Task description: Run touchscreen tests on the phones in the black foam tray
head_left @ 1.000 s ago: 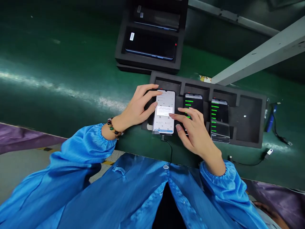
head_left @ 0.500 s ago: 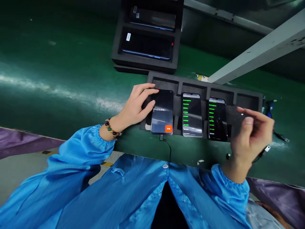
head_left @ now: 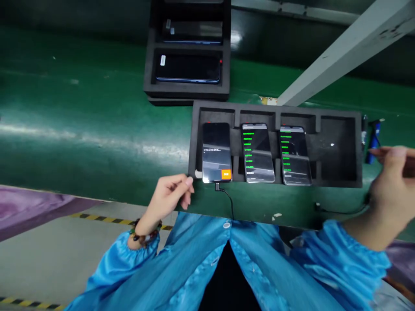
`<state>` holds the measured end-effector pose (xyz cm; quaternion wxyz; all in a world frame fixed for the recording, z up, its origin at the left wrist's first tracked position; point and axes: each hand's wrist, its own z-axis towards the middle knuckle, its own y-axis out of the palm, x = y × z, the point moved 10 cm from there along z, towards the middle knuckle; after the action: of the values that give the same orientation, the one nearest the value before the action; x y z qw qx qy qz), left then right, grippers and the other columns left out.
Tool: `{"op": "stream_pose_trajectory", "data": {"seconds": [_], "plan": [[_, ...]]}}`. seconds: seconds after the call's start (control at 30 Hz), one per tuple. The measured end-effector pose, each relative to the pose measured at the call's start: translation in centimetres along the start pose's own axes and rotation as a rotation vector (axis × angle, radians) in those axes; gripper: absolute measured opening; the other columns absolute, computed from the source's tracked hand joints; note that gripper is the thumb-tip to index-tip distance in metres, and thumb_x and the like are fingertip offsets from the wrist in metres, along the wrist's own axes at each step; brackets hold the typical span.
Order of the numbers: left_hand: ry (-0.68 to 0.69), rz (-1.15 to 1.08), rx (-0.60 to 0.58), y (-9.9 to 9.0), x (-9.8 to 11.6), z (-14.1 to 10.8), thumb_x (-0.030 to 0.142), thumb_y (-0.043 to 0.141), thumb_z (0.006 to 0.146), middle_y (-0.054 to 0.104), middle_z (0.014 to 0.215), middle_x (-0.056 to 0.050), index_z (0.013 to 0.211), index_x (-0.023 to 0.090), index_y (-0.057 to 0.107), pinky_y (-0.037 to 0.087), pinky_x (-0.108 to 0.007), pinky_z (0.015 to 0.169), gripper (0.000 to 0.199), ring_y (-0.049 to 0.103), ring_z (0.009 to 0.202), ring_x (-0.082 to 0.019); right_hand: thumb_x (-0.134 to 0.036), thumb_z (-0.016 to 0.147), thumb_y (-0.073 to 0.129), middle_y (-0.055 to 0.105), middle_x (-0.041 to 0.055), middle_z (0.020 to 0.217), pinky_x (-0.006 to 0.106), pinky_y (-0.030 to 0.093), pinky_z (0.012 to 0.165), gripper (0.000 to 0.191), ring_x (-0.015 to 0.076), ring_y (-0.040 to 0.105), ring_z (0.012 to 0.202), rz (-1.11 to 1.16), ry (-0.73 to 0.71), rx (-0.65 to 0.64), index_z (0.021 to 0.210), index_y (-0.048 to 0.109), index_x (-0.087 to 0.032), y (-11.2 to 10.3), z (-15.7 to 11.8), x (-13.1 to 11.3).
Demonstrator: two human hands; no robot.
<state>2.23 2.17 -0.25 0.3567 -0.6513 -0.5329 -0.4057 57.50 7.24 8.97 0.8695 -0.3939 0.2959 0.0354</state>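
Note:
My left hand (head_left: 171, 193) is near the table's front edge, just left of the foam tray's lower corner, fingers loosely curled and apart, holding nothing. Beside it, a phone (head_left: 217, 151) with an orange button on its screen lies in the black foam tray (head_left: 339, 183), a black cable (head_left: 229, 198) plugged into its lower end. Two more phones (head_left: 257, 153) (head_left: 295, 155) show green text lines. My right hand (head_left: 394, 177) is at the right edge by a blue item (head_left: 374, 140); its thumb and fingers are close together, and what lies between them cannot be made out.
Behind the tray, at the upper left, stands a stack of black foam trays (head_left: 186, 90) with dark phones in it. A grey metal post (head_left: 337, 54) slants up to the right. Another cable (head_left: 343, 211) lies near the front edge at the right.
My left hand has left the first phone and moved down and left. My right hand has moved right, away from the tray's end compartment. The view has shifted slightly.

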Motion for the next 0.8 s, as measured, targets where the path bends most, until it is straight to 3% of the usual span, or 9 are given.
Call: {"op": "stream_pose_trajectory", "data": {"seconds": [0.1,0.17,0.23,0.33,0.53,0.8], "plan": [[-0.227,-0.083,-0.224,3.5,-2.7,-1.6,0.064,0.076,0.100,0.080,0.077,-0.008,0.104,0.015,0.079,0.053,-0.021,0.040,0.049,0.072,0.047,-0.018,-0.032,0.109,0.064,0.086,0.0203,0.116,0.040,0.058,0.082,0.031,0.0267,0.084,0.105,-0.094,-0.053,-0.225,0.124,0.085,-0.015,4.5,5.1,4.1],[-0.290,-0.143,-0.345,5.8,-3.3,-2.1,0.060,0.077,0.100,0.084,0.099,-0.012,0.131,0.018,0.074,0.054,-0.022,0.039,0.052,0.077,0.057,-0.020,-0.031,0.111,0.062,0.084,0.0181,0.128,0.038,0.055,0.088,0.036,0.0229,0.081,0.118,-0.215,-0.018,-0.372,0.139,0.080,-0.019,8.2,7.2,5.1],[-0.286,-0.232,-0.410,7.6,-3.2,-1.9,0.055,0.078,0.102,0.083,0.115,-0.015,0.143,0.021,0.069,0.061,-0.024,0.048,0.055,0.082,0.070,-0.022,-0.032,0.114,0.055,0.079,0.0192,0.139,0.036,0.053,0.093,0.043,0.0186,0.076,0.130,-0.222,0.012,-0.461,0.151,0.072,-0.019,11.4,8.3,4.7],[-0.256,-0.413,-0.368,9.1,-3.3,-1.0,0.050,0.081,0.102,0.082,0.120,-0.015,0.139,0.021,0.075,0.070,-0.029,0.074,0.047,0.085,0.086,-0.022,-0.028,0.114,0.048,0.073,0.0224,0.149,0.037,0.050,0.100,0.047,0.0163,0.068,0.143,-0.140,0.020,-0.523,0.154,0.068,-0.013,14.5,8.5,3.2],[-0.231,-0.605,-0.137,9.3,-3.7,-0.2,0.050,0.086,0.096,0.083,0.118,-0.018,0.113,0.013,0.086,0.066,-0.027,0.079,0.040,0.081,0.084,-0.020,-0.031,0.113,0.046,0.074,0.0254,0.144,0.037,0.047,0.100,0.048,0.0178,0.070,0.139,-0.097,0.019,-0.508,0.144,0.073,-0.006,15.1,8.0,3.0],[-0.251,-0.682,-0.020,10.3,-3.3,-0.8,0.048,0.080,0.098,0.084,0.115,-0.016,0.102,0.014,0.082,0.066,-0.031,0.076,0.034,0.078,0.079,-0.019,-0.028,0.114,0.045,0.073,0.0211,0.148,0.035,0.047,0.103,0.046,0.0153,0.069,0.140,-0.118,0.011,-0.519,0.143,0.074,-0.009,15.1,7.8,2.9]]}}
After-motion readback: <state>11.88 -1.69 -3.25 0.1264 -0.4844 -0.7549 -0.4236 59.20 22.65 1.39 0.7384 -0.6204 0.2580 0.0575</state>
